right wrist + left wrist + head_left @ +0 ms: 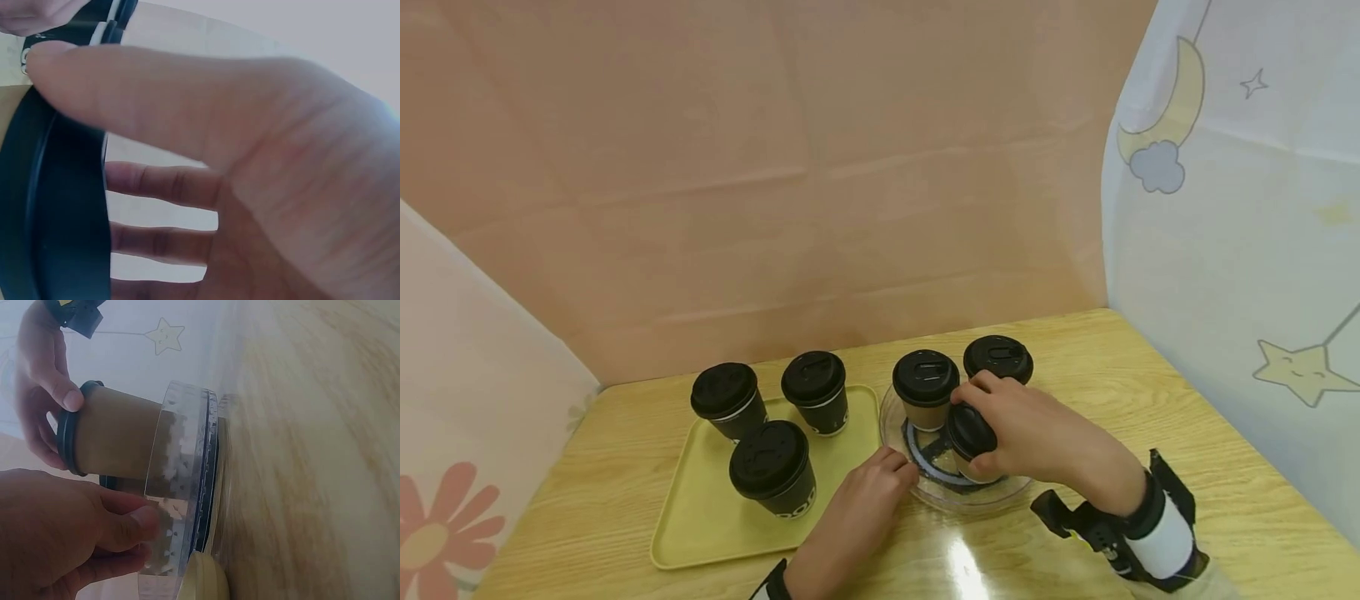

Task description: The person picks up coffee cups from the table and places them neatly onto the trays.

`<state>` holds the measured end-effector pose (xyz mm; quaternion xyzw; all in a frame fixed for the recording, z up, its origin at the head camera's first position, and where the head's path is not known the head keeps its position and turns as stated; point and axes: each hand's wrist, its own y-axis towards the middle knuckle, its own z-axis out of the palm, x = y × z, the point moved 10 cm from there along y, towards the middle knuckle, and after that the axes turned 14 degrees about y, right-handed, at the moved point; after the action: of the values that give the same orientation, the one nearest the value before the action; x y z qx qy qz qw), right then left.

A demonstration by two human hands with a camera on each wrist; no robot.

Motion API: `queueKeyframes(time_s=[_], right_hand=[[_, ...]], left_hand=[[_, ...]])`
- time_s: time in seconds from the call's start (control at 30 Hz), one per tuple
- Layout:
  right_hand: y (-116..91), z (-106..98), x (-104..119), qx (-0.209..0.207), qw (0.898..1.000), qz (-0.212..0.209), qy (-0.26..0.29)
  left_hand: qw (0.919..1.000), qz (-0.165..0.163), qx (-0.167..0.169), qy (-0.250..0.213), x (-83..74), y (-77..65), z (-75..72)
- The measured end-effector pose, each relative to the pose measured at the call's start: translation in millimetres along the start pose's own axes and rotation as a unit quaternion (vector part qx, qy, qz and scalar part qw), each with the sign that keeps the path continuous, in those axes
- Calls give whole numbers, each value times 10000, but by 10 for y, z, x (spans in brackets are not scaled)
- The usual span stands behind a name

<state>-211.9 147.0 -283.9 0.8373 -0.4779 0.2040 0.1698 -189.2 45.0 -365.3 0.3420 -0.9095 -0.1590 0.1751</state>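
Note:
My right hand [1026,423] grips a brown paper cup by its black lid [972,431], thumb on one side and fingers on the other. The cup stands upright on a clear round plastic tray [955,504], its brown side [119,431] showing in the left wrist view. Two more brown cups with black lids, one at the left [926,379] and one at the back [998,358], stand beside it; the back one is partly hidden by my right hand. At the tray's near left edge, my left hand [872,500] pinches the clear wall [178,444] between thumb and fingers.
A yellow rectangular tray [700,533] lies left of the round one. Three dark cups with black lids stand on it: back left [726,398], back right [816,390], front [772,467]. Fabric walls enclose the wooden table [1187,433] behind and at both sides.

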Motion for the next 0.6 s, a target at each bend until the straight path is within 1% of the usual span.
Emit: queueKeyframes(time_s=[0.23, 0.43, 0.6], right_hand=[[43, 105, -32, 166, 9997, 148, -108], [52, 126, -57, 184, 9994, 273, -111], [56, 128, -77, 187, 9994, 258, -94]], left_hand=[[10000, -23, -38, -46, 5, -10, -21], [10000, -44, -25, -37, 13, -14, -19], [10000, -46, 25, -11, 17, -6, -13]])
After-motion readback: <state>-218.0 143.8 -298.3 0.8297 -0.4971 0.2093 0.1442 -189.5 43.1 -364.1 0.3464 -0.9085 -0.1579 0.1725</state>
